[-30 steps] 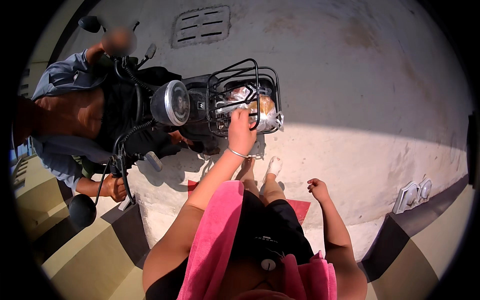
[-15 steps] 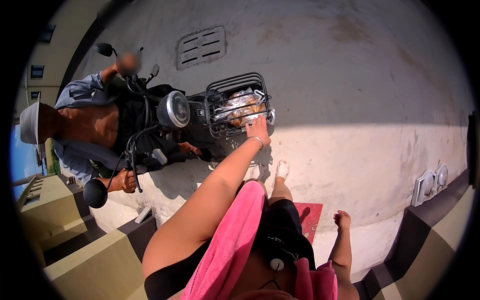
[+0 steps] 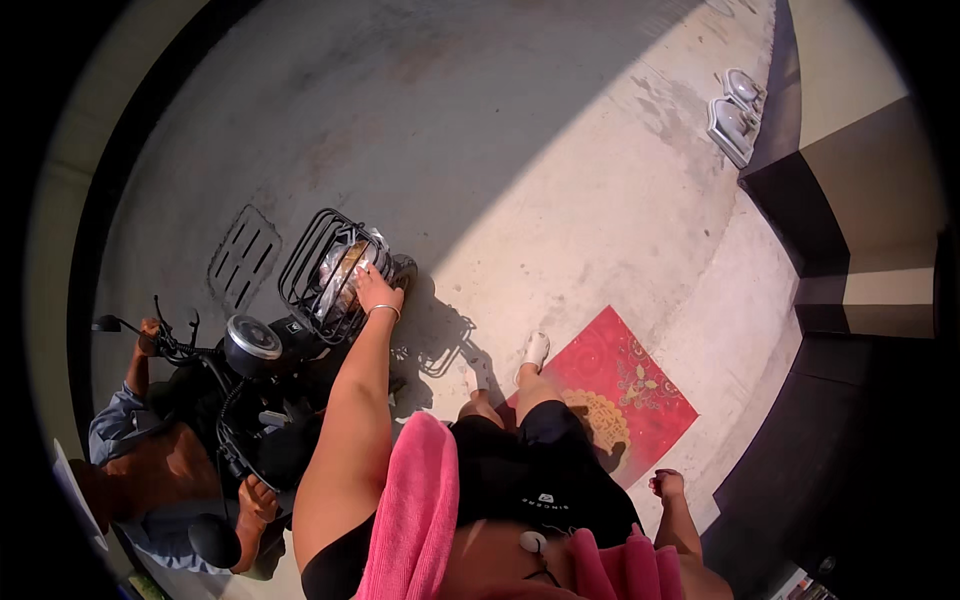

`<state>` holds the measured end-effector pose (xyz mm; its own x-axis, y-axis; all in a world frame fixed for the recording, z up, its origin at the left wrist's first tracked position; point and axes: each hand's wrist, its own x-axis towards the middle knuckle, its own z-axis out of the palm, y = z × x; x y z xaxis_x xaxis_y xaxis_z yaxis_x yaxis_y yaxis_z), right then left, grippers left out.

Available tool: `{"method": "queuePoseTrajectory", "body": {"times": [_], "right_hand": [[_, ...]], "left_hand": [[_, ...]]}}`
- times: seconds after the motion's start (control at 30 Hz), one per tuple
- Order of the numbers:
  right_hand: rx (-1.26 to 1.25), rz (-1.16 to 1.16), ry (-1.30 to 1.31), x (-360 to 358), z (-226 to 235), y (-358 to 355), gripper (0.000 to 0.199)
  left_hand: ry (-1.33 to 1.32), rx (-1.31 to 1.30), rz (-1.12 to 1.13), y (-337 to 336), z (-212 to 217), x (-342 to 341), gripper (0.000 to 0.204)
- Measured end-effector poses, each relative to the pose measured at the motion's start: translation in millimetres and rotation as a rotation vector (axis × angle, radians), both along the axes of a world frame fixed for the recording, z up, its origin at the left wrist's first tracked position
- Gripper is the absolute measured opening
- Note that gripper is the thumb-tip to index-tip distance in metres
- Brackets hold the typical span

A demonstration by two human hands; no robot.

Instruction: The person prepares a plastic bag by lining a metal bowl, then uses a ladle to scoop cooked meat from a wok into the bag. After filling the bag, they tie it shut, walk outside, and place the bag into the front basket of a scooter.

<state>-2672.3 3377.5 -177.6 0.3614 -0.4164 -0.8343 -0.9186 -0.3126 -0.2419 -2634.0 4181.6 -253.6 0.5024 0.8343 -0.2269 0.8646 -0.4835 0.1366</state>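
Note:
My left hand (image 3: 375, 293) reaches out to the black wire front basket (image 3: 303, 262) of a dark scooter (image 3: 252, 352). Its fingers curl onto a clear plastic bag (image 3: 337, 272) with something pale brown inside, lying in the basket. A thin bangle sits on that wrist. My right hand (image 3: 666, 485) hangs free at my side near the lower right, holding nothing, fingers loosely apart. A pink towel (image 3: 412, 510) drapes over my shoulder.
Another person (image 3: 150, 465) sits on the scooter at the left, hands on the handlebars. A red patterned doormat (image 3: 625, 385) lies by my feet. A drain grate (image 3: 243, 255) is behind the basket. Pale shoes (image 3: 735, 108) sit by a doorway step at the upper right.
The view has swung, so the scooter now lies lower left and the doormat is in full sight. My left hand stays on the bag in the basket; my right hand hangs lower.

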Motion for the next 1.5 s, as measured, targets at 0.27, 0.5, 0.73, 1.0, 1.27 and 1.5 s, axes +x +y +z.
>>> {"method": "queuePoseTrajectory", "body": {"times": [0.27, 0.5, 0.73, 1.0, 1.27, 1.5], "right_hand": [[0.052, -0.383, 0.044, -197, 0, -92, 0.015], [0.324, -1.025, -0.267, -240, -4, -235, 0.044], [0.801, -1.395, -1.491, -206, 168, -466, 0.086], [0.757, -1.254, -1.553, -256, 222, -610, 0.087], [-0.279, -1.894, -0.641, -528, 111, -663, 0.027], [-0.363, -2.407, -0.155, -618, 170, -514, 0.022]], "left_hand": [[0.644, -0.269, -0.507, -218, -49, -65, 0.081], [0.272, -0.424, -1.034, -494, -37, 103, 0.067], [0.585, -1.337, -0.594, -836, 14, 169, 0.087], [0.875, -2.32, -0.528, -1227, 237, 130, 0.101], [1.208, -2.399, -0.617, -1509, 280, 88, 0.097], [1.304, -1.267, -1.329, -1681, 203, -11, 0.037]]}}
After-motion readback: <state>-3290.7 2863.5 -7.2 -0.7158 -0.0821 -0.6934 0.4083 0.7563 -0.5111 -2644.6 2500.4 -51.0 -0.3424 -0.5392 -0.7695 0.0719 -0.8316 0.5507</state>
